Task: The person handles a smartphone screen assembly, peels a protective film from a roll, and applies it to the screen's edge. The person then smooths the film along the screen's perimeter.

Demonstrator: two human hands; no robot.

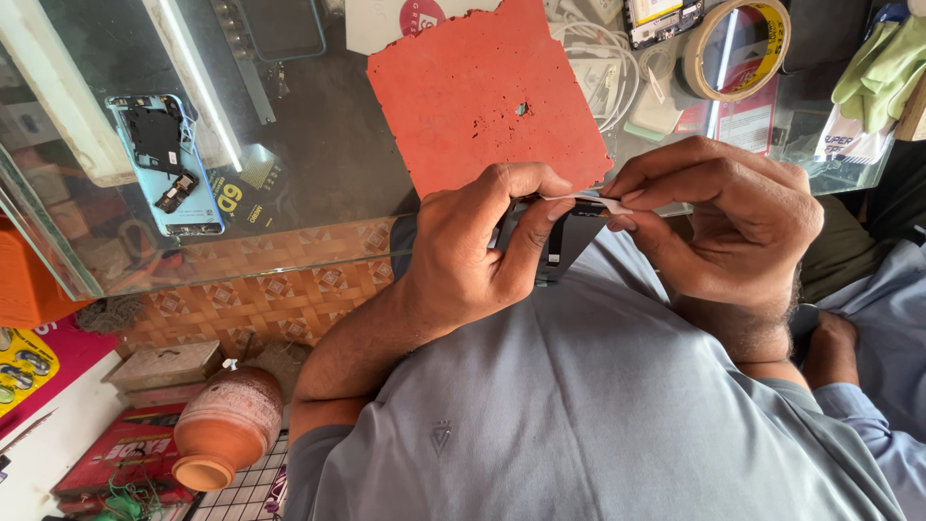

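Note:
My left hand (473,251) and my right hand (733,217) meet at the near edge of a glass counter (318,183), above my grey shirt. Between them I hold a small dark phone part (558,253). The left thumb and fingers clamp it. The right thumb and forefinger pinch a thin white strip (590,201) at its top edge. Most of the part is hidden behind my fingers. A ragged red mat (487,92) lies on the glass just beyond my hands.
An opened light blue phone (164,164) lies at the counter's left. A tape roll (738,43), white cables (608,58) and green gloves (883,68) sit at the back right. Another person's hand (831,338) and blue sleeve are at right. A clay pot (227,425) stands below left.

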